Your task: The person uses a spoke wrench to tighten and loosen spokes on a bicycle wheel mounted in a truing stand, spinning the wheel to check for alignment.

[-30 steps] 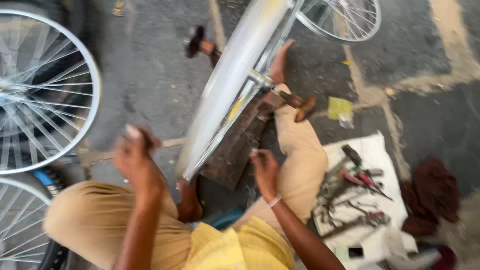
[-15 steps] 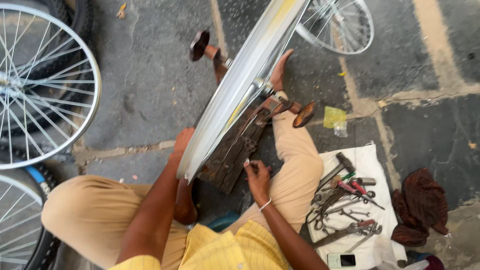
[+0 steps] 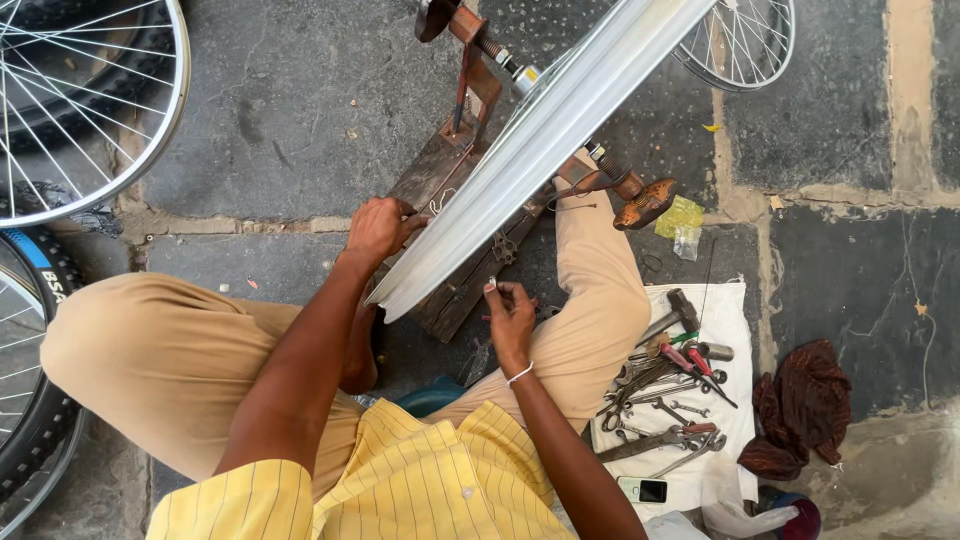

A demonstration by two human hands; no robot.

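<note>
A shiny bicycle wheel rim stands edge-on in a rusty truing stand that rests on a wooden block between my knees. My left hand grips the near left edge of the rim. My right hand is just right of the rim's near end, fingers pinched on a small metal spoke tool. I sit on the ground in tan trousers and a yellow striped shirt.
A white cloth at right carries several spanners, pliers and a hammer, plus a small phone. A dark red rag lies beyond it. Spoked wheels stand at left and top right. Paved stone ground surrounds everything.
My left hand came down from mid-air and took hold of the rim's edge. My right hand stayed by the rim's near end with the small tool. The view steadied and shifted.
</note>
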